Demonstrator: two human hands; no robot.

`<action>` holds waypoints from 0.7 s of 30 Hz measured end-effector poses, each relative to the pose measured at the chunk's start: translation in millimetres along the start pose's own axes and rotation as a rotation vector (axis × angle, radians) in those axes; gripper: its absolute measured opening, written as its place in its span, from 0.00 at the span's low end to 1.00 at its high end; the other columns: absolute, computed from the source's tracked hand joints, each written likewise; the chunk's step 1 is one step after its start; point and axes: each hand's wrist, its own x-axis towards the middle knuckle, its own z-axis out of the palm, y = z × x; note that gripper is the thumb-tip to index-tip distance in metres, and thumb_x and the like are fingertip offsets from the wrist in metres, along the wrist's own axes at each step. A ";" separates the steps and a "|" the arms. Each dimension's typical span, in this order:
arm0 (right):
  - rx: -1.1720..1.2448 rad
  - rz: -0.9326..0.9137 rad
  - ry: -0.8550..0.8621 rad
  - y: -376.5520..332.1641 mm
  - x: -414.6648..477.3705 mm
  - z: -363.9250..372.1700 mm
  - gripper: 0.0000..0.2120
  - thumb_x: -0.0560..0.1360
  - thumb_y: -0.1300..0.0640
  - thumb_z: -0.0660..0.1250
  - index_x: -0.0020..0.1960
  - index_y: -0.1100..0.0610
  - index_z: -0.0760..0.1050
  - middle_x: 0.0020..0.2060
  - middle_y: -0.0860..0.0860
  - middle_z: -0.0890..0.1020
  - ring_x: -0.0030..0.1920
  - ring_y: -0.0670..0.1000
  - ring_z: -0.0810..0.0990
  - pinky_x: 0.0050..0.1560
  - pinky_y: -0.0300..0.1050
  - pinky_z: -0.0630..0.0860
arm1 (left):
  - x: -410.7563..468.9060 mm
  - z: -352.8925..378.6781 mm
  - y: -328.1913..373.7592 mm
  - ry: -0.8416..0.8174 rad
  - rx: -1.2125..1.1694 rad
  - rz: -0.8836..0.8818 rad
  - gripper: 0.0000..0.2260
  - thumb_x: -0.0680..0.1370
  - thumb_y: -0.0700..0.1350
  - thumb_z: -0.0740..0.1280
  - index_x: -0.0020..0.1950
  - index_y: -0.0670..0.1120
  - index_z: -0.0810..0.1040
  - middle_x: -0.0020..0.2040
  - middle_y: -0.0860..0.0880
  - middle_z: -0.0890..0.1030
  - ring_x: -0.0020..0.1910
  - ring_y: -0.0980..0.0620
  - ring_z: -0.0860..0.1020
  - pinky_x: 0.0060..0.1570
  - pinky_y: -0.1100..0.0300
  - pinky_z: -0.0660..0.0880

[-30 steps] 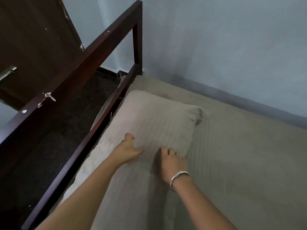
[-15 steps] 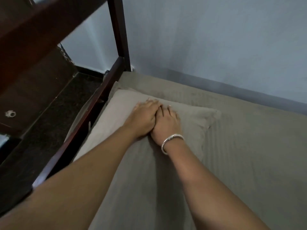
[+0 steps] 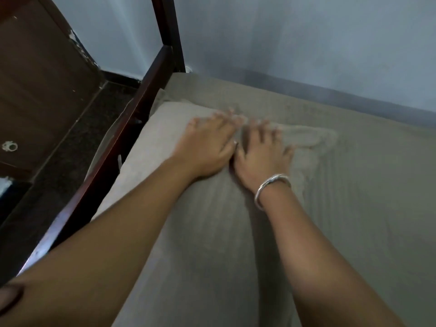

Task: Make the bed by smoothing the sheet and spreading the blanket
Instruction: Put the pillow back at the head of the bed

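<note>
The left hand [image 3: 207, 142] and the right hand [image 3: 259, 156] were laid flat on the pillow [image 3: 160, 138], side by side, with fingers straight and slightly spread. A silver bangle [image 3: 271, 185] was worn on the right wrist. The pillow was set against the dark wooden bed frame [image 3: 132, 119]. The beige striped sheet [image 3: 365, 185] was spread across the bed, up to the wall [image 3: 306, 43].

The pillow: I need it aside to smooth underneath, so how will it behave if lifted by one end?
Probably soft and floppy: the pillow dents under the left hand and right hand, so it would likely sag. Its right corner lies limp and creased on the sheet, so pushing may bunch it.
</note>
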 end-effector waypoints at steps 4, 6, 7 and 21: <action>-0.039 -0.037 -0.089 11.3 -24.6 23.4 0.29 0.78 0.40 0.47 0.77 0.45 0.44 0.77 0.45 0.45 0.76 0.57 0.41 0.71 0.64 0.39 | -28.6 21.4 -18.6 -0.090 0.125 -0.001 0.30 0.74 0.62 0.43 0.76 0.58 0.52 0.78 0.54 0.53 0.76 0.52 0.50 0.72 0.44 0.46; 0.055 0.170 -0.132 28.3 -21.0 23.6 0.33 0.76 0.34 0.46 0.76 0.44 0.41 0.77 0.47 0.43 0.76 0.60 0.42 0.71 0.66 0.41 | -43.6 23.9 -43.2 -0.060 0.052 -0.134 0.31 0.73 0.66 0.42 0.76 0.61 0.49 0.78 0.54 0.50 0.77 0.50 0.48 0.73 0.43 0.47; 0.114 0.272 -0.147 32.3 -19.0 20.7 0.34 0.75 0.33 0.46 0.76 0.45 0.41 0.77 0.50 0.43 0.76 0.61 0.43 0.71 0.67 0.42 | -50.8 23.1 -51.3 -0.052 0.010 -0.207 0.32 0.73 0.67 0.41 0.76 0.61 0.48 0.78 0.54 0.49 0.77 0.49 0.47 0.73 0.41 0.48; 0.096 0.269 -0.133 20.4 -105.3 24.3 0.39 0.72 0.28 0.47 0.75 0.42 0.34 0.76 0.49 0.36 0.74 0.67 0.41 0.69 0.70 0.47 | -143.0 21.5 -30.5 0.002 0.026 -0.223 0.31 0.73 0.68 0.43 0.76 0.62 0.48 0.78 0.54 0.49 0.77 0.47 0.50 0.70 0.38 0.50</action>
